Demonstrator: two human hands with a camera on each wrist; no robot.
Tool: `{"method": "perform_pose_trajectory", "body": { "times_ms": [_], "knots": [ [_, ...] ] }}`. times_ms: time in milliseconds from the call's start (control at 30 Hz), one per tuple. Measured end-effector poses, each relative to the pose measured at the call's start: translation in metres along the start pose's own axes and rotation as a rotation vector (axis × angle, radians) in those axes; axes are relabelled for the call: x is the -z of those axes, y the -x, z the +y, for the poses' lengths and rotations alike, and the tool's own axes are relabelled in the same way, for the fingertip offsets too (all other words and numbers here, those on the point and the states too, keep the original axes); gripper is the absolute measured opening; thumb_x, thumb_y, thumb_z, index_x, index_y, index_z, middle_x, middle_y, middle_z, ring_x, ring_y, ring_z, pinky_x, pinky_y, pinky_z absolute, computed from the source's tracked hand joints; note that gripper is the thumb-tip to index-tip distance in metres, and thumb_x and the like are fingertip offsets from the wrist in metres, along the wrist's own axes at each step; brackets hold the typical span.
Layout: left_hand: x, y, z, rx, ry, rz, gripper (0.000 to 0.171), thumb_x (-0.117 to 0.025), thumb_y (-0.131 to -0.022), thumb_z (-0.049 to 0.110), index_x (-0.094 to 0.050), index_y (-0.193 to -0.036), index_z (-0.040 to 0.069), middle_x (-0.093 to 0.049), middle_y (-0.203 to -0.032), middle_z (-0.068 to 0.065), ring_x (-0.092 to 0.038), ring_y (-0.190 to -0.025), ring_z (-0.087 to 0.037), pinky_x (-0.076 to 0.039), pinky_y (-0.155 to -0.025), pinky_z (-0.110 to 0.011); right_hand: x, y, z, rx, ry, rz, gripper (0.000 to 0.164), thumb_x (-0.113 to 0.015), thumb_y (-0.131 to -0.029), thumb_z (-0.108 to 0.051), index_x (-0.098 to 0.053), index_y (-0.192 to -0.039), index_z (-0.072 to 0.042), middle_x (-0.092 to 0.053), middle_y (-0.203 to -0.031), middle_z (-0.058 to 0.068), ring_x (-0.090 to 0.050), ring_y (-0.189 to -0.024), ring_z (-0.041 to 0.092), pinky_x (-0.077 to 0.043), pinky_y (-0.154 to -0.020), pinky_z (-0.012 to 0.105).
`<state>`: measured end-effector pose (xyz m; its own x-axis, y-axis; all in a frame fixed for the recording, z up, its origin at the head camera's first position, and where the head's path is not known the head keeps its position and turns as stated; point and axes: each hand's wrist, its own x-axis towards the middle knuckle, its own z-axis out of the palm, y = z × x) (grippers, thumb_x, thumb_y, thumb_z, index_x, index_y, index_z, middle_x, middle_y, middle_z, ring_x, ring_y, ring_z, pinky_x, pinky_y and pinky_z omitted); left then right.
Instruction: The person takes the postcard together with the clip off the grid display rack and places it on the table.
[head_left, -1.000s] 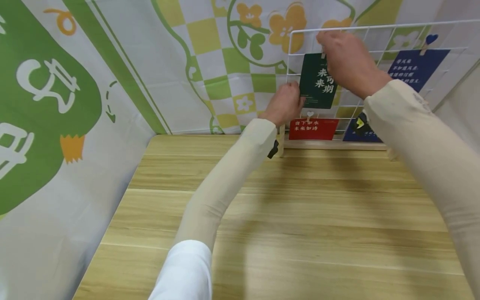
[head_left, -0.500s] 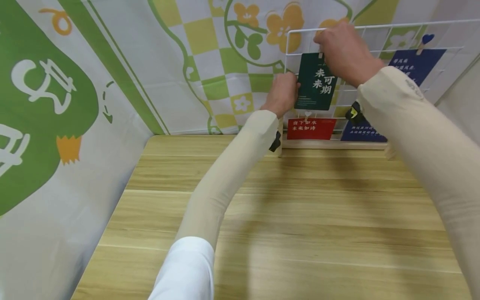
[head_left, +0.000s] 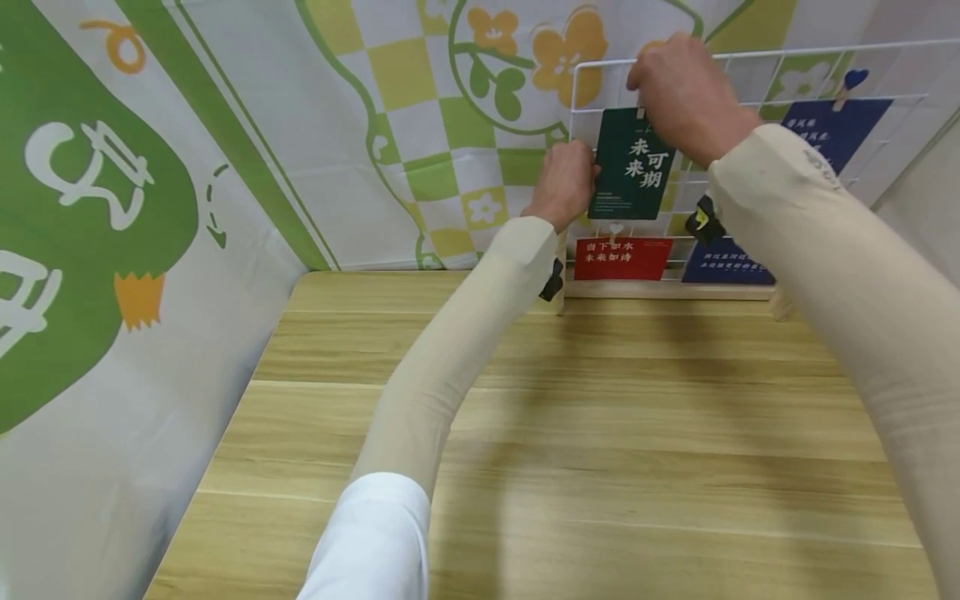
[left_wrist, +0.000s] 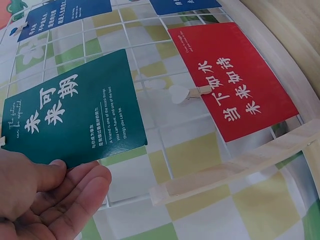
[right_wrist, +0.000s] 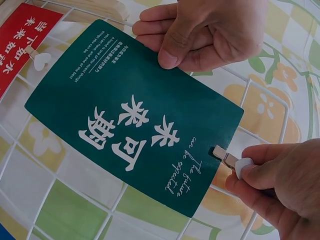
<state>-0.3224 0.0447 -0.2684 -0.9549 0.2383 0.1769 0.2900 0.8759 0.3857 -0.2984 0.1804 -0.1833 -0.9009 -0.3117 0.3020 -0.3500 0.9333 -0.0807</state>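
A dark green card (head_left: 628,175) with white writing hangs upright against a white wire grid (head_left: 577,92). At its left edge, my left hand (head_left: 564,182) pinches the card, thumb on the front and fingers behind, as the right wrist view shows. My right hand (head_left: 690,98) is at the card's top edge. Its thumb and fingers pinch a small wooden clothespin (right_wrist: 227,159) with a white heart on its end. The peg's tip sits over the top edge of the card. In the left wrist view, the green card (left_wrist: 75,110) lies beside the left fingertips.
Below the green card hangs a red card (head_left: 622,260), held by another heart peg (left_wrist: 192,93). Blue cards hang at upper right (head_left: 836,133) and lower right (head_left: 723,262). The grid stands in a wooden base (head_left: 667,292) at the back of the wooden table (head_left: 600,467).
My left hand has slid slightly up along the card's left edge. The right hand has risen a little and stays at the card's top. The head view has shifted slightly.
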Motion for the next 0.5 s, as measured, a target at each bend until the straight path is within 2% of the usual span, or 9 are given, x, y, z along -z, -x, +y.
{"method": "perform_pose_trajectory", "body": {
  "times_ms": [267, 500],
  "knots": [
    [0.0005, -0.0002, 0.0011, 0.024, 0.004, -0.011, 0.025, -0.051, -0.103, 0.024, -0.072, -0.104, 0.009, -0.074, -0.105, -0.005, -0.069, -0.091, -0.013, -0.056, -0.075, -0.022, 0.0006, 0.0002, -0.0015, -0.032, -0.004, -0.013, 0.037, -0.029, -0.105, 0.001, -0.054, -0.130, 0.010, -0.055, -0.131, 0.034, -0.058, -0.113, 0.052, -0.053, -0.091, 0.055],
    [0.0020, 0.0000, 0.0026, 0.043, 0.014, -0.017, 0.026, -0.051, -0.103, 0.024, -0.072, -0.110, 0.011, -0.073, -0.110, -0.005, -0.069, -0.095, -0.012, -0.056, -0.077, -0.021, -0.0008, 0.0031, -0.0033, -0.009, 0.026, 0.029, 0.034, -0.034, -0.105, 0.001, -0.056, -0.128, 0.011, -0.056, -0.127, 0.035, -0.060, -0.111, 0.052, -0.054, -0.088, 0.055]
  ]
}}
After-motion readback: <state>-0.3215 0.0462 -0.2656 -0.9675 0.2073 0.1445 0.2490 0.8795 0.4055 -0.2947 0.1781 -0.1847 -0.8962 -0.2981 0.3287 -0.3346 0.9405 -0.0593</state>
